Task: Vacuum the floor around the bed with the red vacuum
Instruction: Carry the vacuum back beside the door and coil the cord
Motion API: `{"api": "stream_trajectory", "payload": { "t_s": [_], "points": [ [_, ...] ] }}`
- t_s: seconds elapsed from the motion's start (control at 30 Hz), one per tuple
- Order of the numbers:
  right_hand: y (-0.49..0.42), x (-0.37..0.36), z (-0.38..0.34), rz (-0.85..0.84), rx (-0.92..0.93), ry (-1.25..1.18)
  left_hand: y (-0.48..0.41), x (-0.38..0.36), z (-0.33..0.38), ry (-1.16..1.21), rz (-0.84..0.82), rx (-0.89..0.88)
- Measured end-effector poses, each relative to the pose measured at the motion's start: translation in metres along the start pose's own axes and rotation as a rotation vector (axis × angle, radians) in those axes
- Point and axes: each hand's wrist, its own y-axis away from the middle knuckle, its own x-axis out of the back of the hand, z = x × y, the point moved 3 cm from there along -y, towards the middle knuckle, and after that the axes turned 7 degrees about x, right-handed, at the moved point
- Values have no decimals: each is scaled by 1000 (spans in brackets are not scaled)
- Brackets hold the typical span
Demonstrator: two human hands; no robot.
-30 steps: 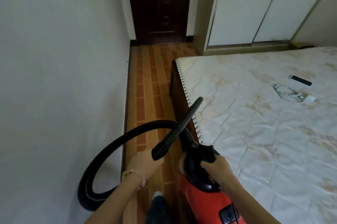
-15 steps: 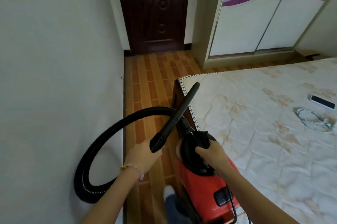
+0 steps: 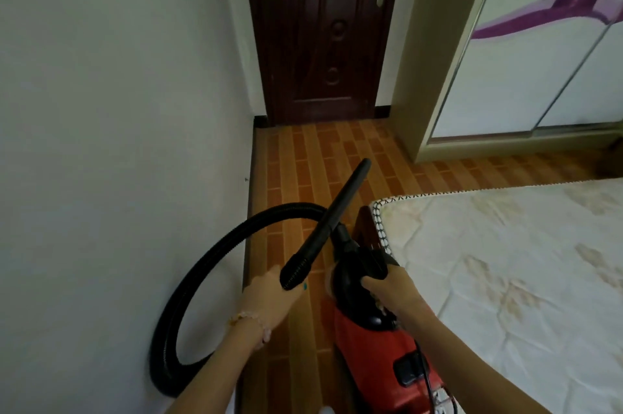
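Red vacuum (image 3: 371, 339) held in both hands over the narrow strip of floor (image 3: 303, 160) between the white wall (image 3: 118, 110) and the corner of the bed (image 3: 505, 262).
The right hand (image 3: 391, 289) has its fingers curled fully round the black carry handle (image 3: 371, 262) on top of the red body, which seems lifted clear of the floor, probably to bring it to a fresh spot; the left hand (image 3: 269, 299) grips the ribbed lower end of the black wand (image 3: 333, 221), fingers wrapped under it; the wand tilts up and forward towards the dark door (image 3: 323, 36), its tip off the floor, so suction on the boards looks not yet begun; the black hose (image 3: 209, 262) loops wide to the left, against the wall, likely kept slack so it does not snag the bed's edge; a power cable (image 3: 428, 380) trails from the rear of the machine.
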Motion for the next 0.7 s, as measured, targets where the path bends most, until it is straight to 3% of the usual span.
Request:
{"api": "stream_trajectory", "payload": {
  "t_s": [0.43, 0.7],
  "points": [
    [-252, 16, -91, 1, -31, 124, -255, 43, 81, 244, -162, 70],
    [-421, 27, -161, 5, -70, 60, -424, 99, 157, 212, -237, 60]
  ]
}}
